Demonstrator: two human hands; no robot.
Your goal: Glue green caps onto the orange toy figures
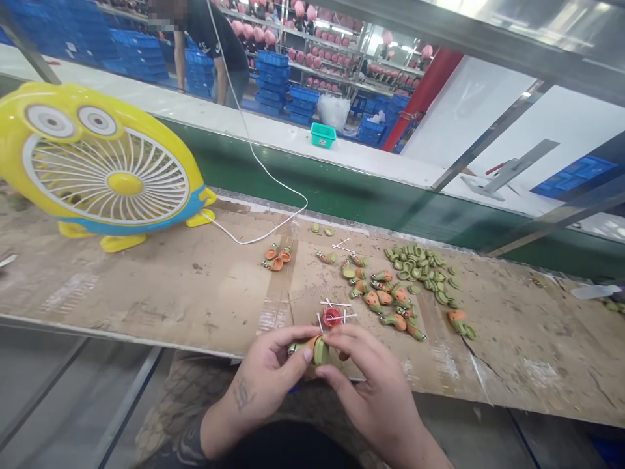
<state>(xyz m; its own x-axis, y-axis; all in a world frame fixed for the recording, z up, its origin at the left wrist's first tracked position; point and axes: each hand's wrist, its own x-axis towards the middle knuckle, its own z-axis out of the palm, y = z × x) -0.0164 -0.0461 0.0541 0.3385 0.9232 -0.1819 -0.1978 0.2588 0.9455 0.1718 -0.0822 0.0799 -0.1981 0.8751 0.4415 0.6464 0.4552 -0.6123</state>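
Note:
Between my hands, near the table's front edge, is a small green and orange figurine (315, 345). My left hand (266, 371) is closed around its orange and dark end. The thumb and fingers of my right hand (368, 368) close on its flat green end piece (321, 352). Just beyond my fingertips stands a small red cup (333, 317) with cotton swabs (342, 317) lying over and around it. Several similar green and orange figurines (383, 298) lie to the right of the cup. Behind them spreads a pile of loose green oval pieces (415, 264).
A yellow fan (124, 184) with a white cord (266, 174) stands on the left of the cardboard-covered table (209, 286). A few orange cup-like parts (277, 257) sit mid-table. Beyond the green barrier are a teal basket (323, 135) and a bending person (215, 45).

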